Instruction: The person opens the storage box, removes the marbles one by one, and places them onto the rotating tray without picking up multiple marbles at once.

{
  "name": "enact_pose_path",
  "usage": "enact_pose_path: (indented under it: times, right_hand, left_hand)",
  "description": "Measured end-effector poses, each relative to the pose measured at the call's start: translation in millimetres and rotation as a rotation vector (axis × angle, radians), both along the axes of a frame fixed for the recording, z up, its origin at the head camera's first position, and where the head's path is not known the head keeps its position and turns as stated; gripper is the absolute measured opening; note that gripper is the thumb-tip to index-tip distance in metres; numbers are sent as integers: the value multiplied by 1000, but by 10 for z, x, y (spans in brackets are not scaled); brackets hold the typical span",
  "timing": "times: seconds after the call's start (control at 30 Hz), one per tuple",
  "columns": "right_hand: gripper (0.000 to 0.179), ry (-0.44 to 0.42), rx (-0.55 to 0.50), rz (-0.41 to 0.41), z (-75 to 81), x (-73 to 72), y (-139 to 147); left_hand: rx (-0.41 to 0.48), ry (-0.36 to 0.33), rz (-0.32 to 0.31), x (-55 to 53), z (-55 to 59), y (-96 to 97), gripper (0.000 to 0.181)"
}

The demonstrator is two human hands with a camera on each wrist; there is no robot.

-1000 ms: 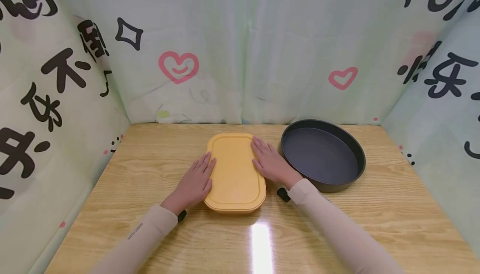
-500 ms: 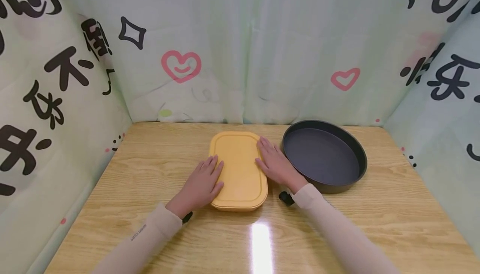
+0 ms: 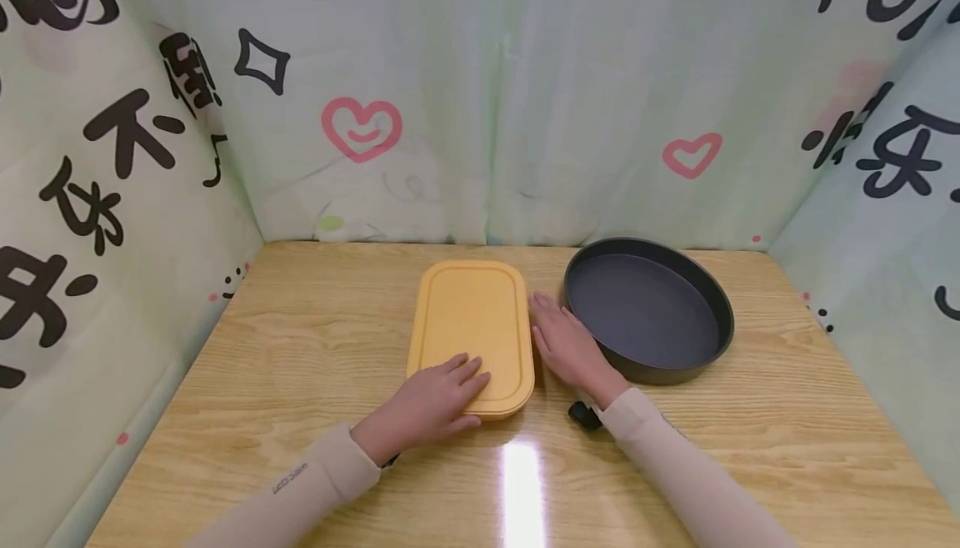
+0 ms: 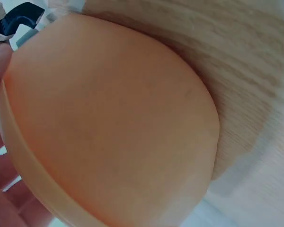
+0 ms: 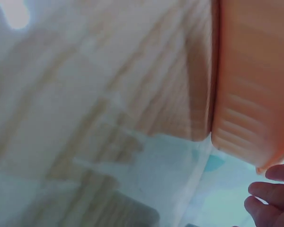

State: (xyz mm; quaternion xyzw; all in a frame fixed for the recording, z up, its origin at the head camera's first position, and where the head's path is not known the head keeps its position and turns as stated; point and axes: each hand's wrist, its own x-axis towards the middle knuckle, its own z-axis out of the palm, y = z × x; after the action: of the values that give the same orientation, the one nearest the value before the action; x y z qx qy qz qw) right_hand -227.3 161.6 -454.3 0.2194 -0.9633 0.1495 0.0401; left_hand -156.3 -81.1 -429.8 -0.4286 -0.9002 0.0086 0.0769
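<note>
A yellow rectangular lidded container (image 3: 472, 314) lies lengthwise on the table. My left hand (image 3: 423, 402) rests on its near-left corner, fingers spread straight across the lid and thumb by the front edge. In the left wrist view, the container's smooth orange-looking side (image 4: 118, 118) fills the middle, with fingers (image 4: 9, 189) beyond the lid rim. Beside the right edge of the container is my right hand (image 3: 572, 348), its fingers extended between container and pan. The right wrist view has its fingertips (image 5: 270, 194) close under the ribbed container side (image 5: 251, 94).
A round, dark grey pan (image 3: 648, 310) stands at the back right, close to the right hand. The wooden table (image 3: 322, 298) is bordered by printed curtains (image 3: 450, 114) at the back and both sides. Dark wrist-worn devices (image 3: 585, 416) sit below the hands.
My left hand has slid from the container's left edge to its near-left corner, farther over the lid. My right hand has drawn back slightly right and nearer, off the lid's edge.
</note>
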Motion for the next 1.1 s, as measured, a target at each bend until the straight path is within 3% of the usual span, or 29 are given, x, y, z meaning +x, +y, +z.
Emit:
enact_pose_path:
  times: [0.23,0.43,0.67,0.77,0.93,1.03,1.1]
  right_hand:
    - [51,-4,40,25,-28,22,1]
    - [54,-33,103,49,-53,32,27]
    - [53,-27,92,57,-50,44,36]
    - [52,-27,75,47,-22,55,38]
    - [53,-12,48,37,34,58,31]
    - [54,-5,54,36,47,52,9]
    - [56,-1,58,36,47,48,-7]
  left_hand:
    - [132,113,-99,25,-27,12,25]
    - [183,112,-86,43,-10,12,20]
    - [229,144,-88,55,93,-4,21]
    - [237,218,-106,55,121,-11,19]
    - [241,413,-129,42,123,11,13]
    - [235,462,-116,53,133,25,7]
    - [229,473,-102,61,142,29,13]
